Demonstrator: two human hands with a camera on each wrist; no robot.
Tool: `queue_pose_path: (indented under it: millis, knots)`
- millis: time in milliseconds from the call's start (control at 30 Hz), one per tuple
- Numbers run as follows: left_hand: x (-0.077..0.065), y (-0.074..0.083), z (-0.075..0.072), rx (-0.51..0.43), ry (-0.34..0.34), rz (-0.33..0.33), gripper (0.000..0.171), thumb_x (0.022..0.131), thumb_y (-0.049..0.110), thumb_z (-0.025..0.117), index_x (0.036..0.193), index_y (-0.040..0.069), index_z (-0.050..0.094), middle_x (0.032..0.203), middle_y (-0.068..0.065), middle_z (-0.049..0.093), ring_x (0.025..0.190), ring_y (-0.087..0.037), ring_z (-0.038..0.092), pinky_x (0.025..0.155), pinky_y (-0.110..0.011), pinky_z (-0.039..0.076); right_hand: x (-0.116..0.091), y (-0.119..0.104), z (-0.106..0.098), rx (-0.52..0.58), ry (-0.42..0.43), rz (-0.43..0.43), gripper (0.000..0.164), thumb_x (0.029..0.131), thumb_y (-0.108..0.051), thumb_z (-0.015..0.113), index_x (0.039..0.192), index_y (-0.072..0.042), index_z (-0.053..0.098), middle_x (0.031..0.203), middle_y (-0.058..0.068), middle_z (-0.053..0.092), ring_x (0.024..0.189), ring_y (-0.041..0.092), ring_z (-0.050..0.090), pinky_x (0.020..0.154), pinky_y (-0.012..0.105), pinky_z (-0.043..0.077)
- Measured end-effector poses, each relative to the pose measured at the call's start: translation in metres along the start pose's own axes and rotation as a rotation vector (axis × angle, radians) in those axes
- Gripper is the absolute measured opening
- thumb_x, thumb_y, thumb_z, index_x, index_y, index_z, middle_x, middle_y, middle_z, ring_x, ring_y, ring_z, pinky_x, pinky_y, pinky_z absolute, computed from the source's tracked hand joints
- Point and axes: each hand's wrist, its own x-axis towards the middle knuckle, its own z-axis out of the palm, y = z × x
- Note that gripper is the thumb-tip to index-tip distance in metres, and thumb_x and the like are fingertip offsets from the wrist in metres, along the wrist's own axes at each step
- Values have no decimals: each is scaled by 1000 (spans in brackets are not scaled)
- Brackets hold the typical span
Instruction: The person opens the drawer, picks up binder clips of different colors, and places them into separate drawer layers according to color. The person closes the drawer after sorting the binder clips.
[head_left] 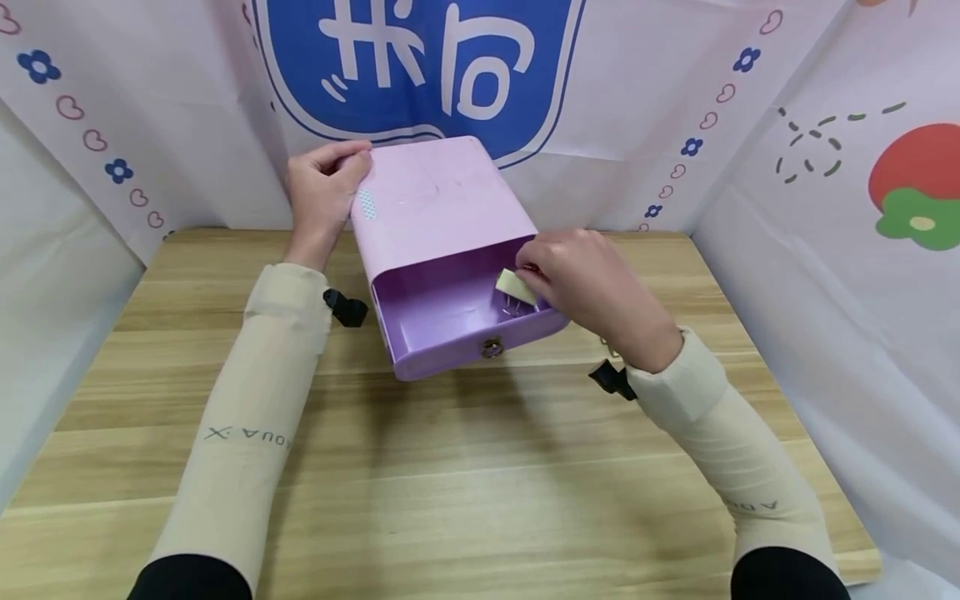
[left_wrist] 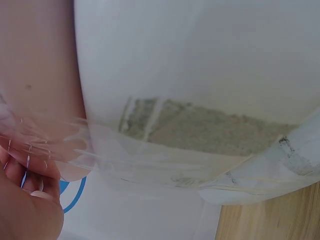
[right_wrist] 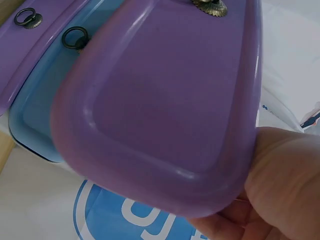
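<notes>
A drawer box with a pink top (head_left: pixel 442 192) stands on the table, its purple drawer (head_left: pixel 435 321) pulled out. At the box's back left corner, my left hand (head_left: pixel 324 187) grips the edge with curled fingers. My right hand (head_left: pixel 588 287) reaches over the drawer's right side and pinches a small pale yellow piece (head_left: pixel 516 286). Thin metal prongs (head_left: pixel 514 308) show below that piece, inside the drawer; its exact kind is unclear. In the right wrist view, the purple drawer front (right_wrist: pixel 160 100) hides most of my right fingers (right_wrist: pixel 227 225).
Under the open drawer are a blue drawer front (right_wrist: pixel 35 120) and another purple one (right_wrist: pixel 17 55), each with a ring pull. A small gold-coloured thing (head_left: pixel 611 347) shows beside my right wrist. The wooden table (head_left: pixel 450 492) meets a printed cloth backdrop (head_left: pixel 622 108) behind the box.
</notes>
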Motion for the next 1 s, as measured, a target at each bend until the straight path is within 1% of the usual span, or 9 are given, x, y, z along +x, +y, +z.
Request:
queue_pose_path:
  millis: [100,200,300,400,533,667,800,900,1000]
  knots:
    - [-2,3,-1,-6,-2,-2,23,95,19,76,113,7,83,101,4,77,89,-10,61,75,-23,48,5,-1,-1,-1,-38,11,15,102,-14,68,90,-10,75,81,2,68,72,20,59,66,34,50]
    - [-4,4,-1,2,-3,-6,23,95,19,76,114,7,82,103,4,77,90,-10,61,76,-23,47,8,-3,-2,14,-68,8,16,102,-14,68,88,-10,75,79,1,67,73,20,59,68,35,51]
    - [-4,4,-1,5,-2,-6,23,95,19,76,114,7,82,103,4,77,91,-10,60,77,-23,47,10,-6,-3,38,-102,6,13,101,-17,71,92,-11,79,83,0,71,75,19,62,72,34,54]
    - [-2,1,-2,5,2,-4,23,95,20,76,114,7,82,103,4,77,91,-10,60,77,-23,47,10,-9,-5,56,-109,-3,13,99,-23,75,98,-11,81,88,0,75,75,17,65,73,33,56]
    - [-2,3,-2,2,1,0,23,95,19,77,114,7,82,102,5,77,92,-10,60,78,-23,47,6,-10,-11,52,-54,-31,20,98,-26,77,101,-6,81,92,4,79,76,20,69,74,36,58]
    - [-5,8,-1,-3,-5,4,23,95,19,76,113,6,82,101,5,77,91,-10,61,77,-23,47,-3,-7,-18,51,20,-34,23,98,-25,77,103,-3,80,95,9,80,79,23,72,76,40,60]
    - [-5,7,-1,-4,-6,-3,24,95,19,76,114,6,82,102,4,77,91,-10,60,77,-23,46,-14,-2,-25,46,90,-24,18,97,-20,78,103,-3,80,93,10,80,80,24,74,75,40,61]
    - [-2,4,-1,-3,-2,-8,24,95,20,77,114,7,82,102,4,76,91,-10,59,78,-24,46,-23,4,-29,30,143,-26,15,95,-15,79,103,-2,80,91,10,79,81,25,74,76,42,61]
    - [1,0,0,1,0,-8,23,95,20,77,114,8,82,101,5,76,91,-10,59,78,-24,45,-32,11,-30,9,188,-27,15,93,-12,80,102,-1,80,89,11,78,79,26,73,74,43,61]
